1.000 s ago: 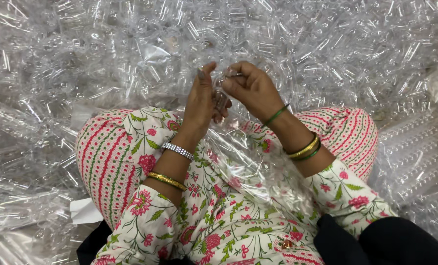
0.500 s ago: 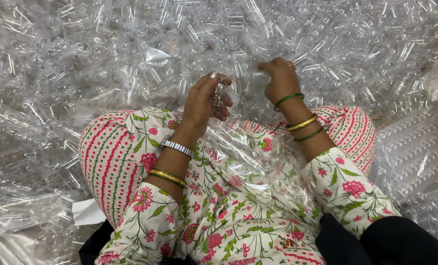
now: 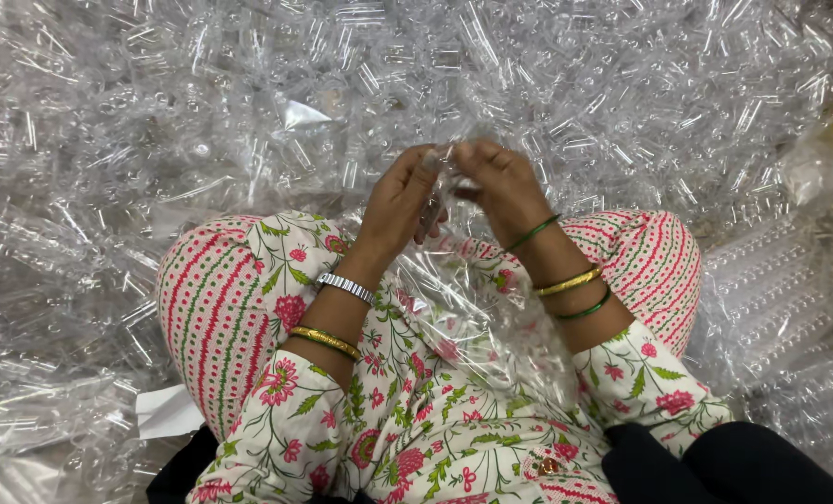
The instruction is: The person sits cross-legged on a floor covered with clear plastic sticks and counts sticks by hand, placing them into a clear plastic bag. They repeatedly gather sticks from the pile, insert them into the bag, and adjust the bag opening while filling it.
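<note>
I sit on the floor with my knees apart, in floral clothes. My left hand (image 3: 400,201) and my right hand (image 3: 499,185) meet in front of me, fingertips together on a small clear plastic piece (image 3: 446,168). A sheet of clear plastic film (image 3: 472,308) lies across my lap below the hands. Bangles ring both wrists. What exactly the fingers pinch is hard to make out against the shiny background.
A deep pile of clear plastic pieces (image 3: 416,84) covers the floor all around. Stacked clear moulded trays (image 3: 771,299) lie at the right. A white scrap of paper (image 3: 169,411) sits by my left knee.
My right hand reached out to the pile half a second ago and has come back to meet my left hand. The left hand stayed near the middle.
</note>
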`<state>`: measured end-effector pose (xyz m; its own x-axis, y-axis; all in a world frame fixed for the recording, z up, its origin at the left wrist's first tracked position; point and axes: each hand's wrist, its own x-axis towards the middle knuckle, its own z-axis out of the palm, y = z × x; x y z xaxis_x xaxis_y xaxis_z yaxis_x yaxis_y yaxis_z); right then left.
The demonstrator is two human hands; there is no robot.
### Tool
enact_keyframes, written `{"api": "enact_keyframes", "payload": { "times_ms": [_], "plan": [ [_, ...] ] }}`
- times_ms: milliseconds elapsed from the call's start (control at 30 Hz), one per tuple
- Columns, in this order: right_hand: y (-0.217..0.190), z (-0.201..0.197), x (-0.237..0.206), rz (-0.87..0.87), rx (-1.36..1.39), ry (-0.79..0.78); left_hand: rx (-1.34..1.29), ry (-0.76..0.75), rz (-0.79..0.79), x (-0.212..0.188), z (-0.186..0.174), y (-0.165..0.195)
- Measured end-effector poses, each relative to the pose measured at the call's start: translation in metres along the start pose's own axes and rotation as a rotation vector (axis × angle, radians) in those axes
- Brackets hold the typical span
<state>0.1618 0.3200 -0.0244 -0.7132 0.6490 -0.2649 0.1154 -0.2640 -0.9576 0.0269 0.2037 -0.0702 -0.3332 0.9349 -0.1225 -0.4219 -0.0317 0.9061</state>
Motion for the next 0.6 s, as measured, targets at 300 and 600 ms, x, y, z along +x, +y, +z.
{"api": "enact_keyframes", "payload": {
  "times_ms": [300, 600],
  "plan": [
    [-0.025, -0.012, 0.005, -0.099, 0.057, 0.120, -0.074, 0.020, -0.040, 0.006, 0.000, -0.007],
    [0.036, -0.021, 0.019, -0.196, -0.568, 0.017, -0.164, 0.023, 0.082, 0.004, -0.004, -0.005]
  ]
}}
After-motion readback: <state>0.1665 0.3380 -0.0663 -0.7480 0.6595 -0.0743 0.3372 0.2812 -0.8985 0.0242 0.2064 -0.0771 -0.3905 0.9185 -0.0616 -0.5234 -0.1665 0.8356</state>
